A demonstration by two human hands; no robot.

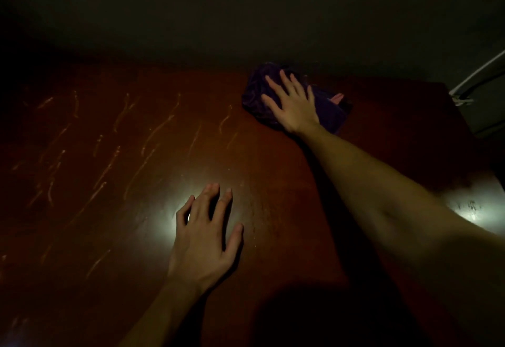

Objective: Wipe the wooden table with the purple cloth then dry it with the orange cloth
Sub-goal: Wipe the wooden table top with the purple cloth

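Left hand [205,234] flat on table [109,182] — right hand [293,103] atop purple cloth [259,86]

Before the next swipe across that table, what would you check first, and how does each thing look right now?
1. Purple cloth under the right hand: ok, palm flat on it.
2. Left hand bracing on the wooden table: ok, fingers spread.
3. Pale streaks on the table's left part: not ok, not yet wiped.
4. Orange cloth ready for drying: cannot tell, none visible.
5. White cable at the far right: ok, off the table.
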